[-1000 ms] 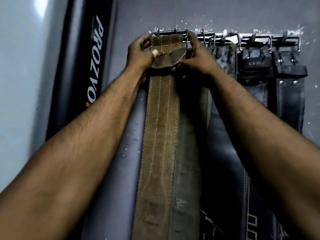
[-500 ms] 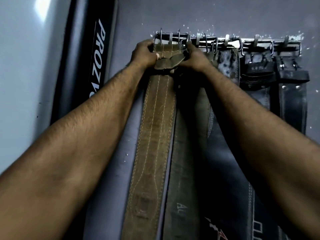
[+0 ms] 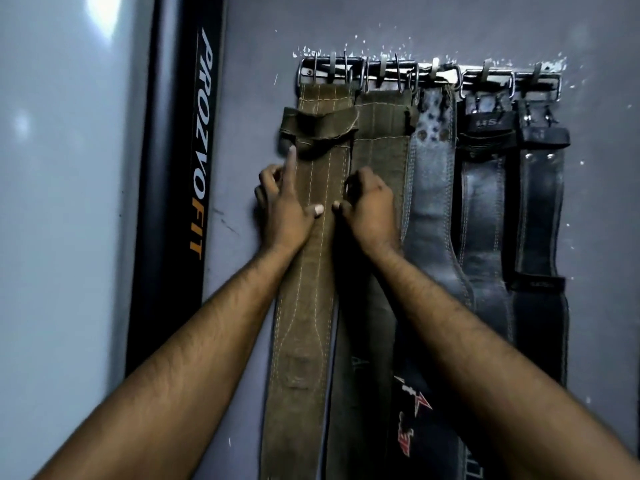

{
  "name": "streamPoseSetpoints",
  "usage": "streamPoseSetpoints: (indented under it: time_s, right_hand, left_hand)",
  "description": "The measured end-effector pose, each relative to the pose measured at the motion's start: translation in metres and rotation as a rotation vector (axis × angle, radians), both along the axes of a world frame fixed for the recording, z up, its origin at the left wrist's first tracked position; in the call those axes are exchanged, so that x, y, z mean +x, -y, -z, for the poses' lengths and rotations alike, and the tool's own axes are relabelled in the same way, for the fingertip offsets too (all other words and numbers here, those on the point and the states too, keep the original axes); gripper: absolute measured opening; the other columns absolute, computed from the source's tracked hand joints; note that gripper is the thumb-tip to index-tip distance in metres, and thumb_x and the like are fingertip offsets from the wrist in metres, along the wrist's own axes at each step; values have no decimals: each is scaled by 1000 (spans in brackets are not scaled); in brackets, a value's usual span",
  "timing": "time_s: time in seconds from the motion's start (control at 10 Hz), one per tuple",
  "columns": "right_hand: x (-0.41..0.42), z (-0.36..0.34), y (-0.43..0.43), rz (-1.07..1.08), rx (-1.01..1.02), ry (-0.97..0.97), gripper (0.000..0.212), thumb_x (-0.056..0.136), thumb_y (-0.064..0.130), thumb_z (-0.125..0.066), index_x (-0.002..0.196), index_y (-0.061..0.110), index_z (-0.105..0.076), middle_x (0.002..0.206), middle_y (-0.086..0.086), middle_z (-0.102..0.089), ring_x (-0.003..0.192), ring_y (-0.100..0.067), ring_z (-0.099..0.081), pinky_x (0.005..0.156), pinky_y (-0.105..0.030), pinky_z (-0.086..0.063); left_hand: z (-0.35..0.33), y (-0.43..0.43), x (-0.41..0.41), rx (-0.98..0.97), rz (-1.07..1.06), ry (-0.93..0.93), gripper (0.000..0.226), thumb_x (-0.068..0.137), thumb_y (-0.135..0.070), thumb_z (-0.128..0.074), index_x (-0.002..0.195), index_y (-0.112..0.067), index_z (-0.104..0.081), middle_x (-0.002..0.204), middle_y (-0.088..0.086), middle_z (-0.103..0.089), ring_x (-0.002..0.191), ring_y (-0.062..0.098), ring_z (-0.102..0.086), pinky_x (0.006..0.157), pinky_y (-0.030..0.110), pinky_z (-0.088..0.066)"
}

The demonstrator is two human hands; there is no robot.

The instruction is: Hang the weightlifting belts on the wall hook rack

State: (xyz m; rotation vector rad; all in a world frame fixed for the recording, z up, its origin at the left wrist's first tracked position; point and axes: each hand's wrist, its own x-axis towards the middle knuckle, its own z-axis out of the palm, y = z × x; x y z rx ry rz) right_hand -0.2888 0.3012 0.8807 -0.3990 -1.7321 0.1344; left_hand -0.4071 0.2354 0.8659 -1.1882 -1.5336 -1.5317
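— Where does the brown belt hang?

— On the leftmost hooks of the hook rack, flat against the grey wall; its loose strap end lies folded across it near the top.

— And the hands?

— The left hand is at the belt's left edge; forefinger straight up along that edge, thumb laid across the face, the other fingers curled beside it; whether they grip the edge I cannot tell. The right hand holds the right edge; fingers curled in, thumb tip on the face.

— What hangs beside it?

— A second olive belt, touching it; then a worn grey belt; then two black belts. A black panel lettered PROZVOFIT stands to the left.
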Motion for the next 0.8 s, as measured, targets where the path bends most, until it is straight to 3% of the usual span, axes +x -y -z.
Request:
streamPoseSetpoints:
  time_s: [0.2,0.3,0.4,0.5,0.6,0.8]
  right_hand:
    - [30,66,10,-68,-143,194,19,83,8,-71,99,9,-62,101,-7,-69,90,-18,-61,70,-11,-33]
    - [57,97,9,-120,-291,195,23,83,10,-73,105,9,-66,102,-4,-73,99,-19,-69,81,-18,-46]
    - [93,124,10,-184,-414,196,25,83,9,-74,106,12,-66,93,5,-69,95,-15,-68,86,-21,-49]
    - [130,141,13,-180,-484,177,16,83,11,-71,98,16,-66,88,2,-71,90,-18,-68,90,-30,-55]
    - [164,147,20,-172,-504,158,14,85,8,-65,93,20,-68,86,0,-72,87,-23,-71,86,-41,-59]
    - [223,142,63,-218,-494,132,19,81,15,-68,82,34,-62,80,8,-69,86,-24,-72,81,-49,-61]
  left_hand:
    - [72,4,28,-326,-224,-181,60,87,-30,-67,143,-22,-47,159,14,-25,144,37,-22,118,47,-30]
    - [86,18,46,-525,-162,-113,51,92,-37,-61,140,-21,-52,161,14,-21,147,37,-19,120,44,-27]
    - [92,41,70,-602,-72,-11,50,92,-33,-63,138,-15,-53,149,17,-43,135,35,-42,109,37,-38]
    - [99,68,96,-469,7,149,53,91,-27,-65,141,-16,-49,138,13,-58,123,31,-56,101,36,-45]
    - [108,95,120,-455,23,255,61,91,-30,-66,146,-19,-43,140,11,-58,125,30,-57,103,35,-44]
    - [111,157,160,-576,-58,210,50,89,-36,-68,134,-16,-57,128,9,-66,117,25,-61,100,33,-46]
